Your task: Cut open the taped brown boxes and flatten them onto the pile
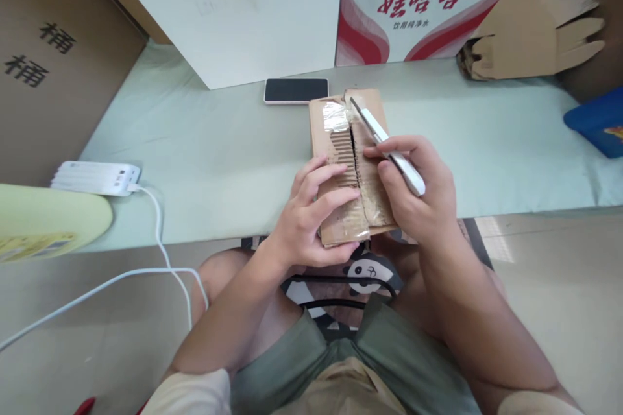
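Note:
A small taped cardboard box (335, 207) sits at the front edge of the table, its top flaps meeting in a dark lengthwise slit. Shiny clear tape covers parts of both flaps. My left hand (311, 214) grips the box's left and near side, fingers bent over the top and thumb at the near edge. In my right hand (418, 181) is a white utility knife (396, 152), held like a pen above the right flap. Its dark blade tip points away from me, near the far end of the slit. Whether the tip touches the cardboard I cannot tell.
A phone (296, 91) lies behind the box. Large white cartons (253, 13) stand at the back. A power bank (97, 178) with a white cable (158, 220) is at left, beside a yellow-green object (48, 214). Cut cardboard (525, 32) and a blue item (598, 120) are at right.

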Tool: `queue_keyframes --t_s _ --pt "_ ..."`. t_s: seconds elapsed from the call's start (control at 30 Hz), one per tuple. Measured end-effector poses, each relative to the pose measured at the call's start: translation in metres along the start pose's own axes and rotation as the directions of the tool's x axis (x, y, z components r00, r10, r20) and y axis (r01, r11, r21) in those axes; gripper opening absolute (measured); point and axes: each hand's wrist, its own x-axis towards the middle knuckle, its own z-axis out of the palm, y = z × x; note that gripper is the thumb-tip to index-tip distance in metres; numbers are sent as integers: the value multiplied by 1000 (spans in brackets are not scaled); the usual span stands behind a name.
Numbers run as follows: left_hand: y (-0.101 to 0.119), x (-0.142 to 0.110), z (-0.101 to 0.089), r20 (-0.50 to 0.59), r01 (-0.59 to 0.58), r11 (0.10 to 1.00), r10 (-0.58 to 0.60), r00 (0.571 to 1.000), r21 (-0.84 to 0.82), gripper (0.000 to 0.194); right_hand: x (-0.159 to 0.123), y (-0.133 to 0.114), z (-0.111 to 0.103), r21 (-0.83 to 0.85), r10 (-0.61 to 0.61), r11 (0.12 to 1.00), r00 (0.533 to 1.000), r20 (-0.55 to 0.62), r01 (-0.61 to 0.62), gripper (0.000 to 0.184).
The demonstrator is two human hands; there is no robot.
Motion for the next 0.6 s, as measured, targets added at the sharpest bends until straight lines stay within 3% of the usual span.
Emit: queue_keyframes --t_s 0.37,0.6 --pt "-5 0 -2 -40 53 995 -57 998 -82 87 0 3 4 16 -48 999 997 -65 49 14" --pt "-7 -1 -4 -109 68 986 -86 990 -153 84 -2 1 4 32 -34 999 999 -39 35 15"
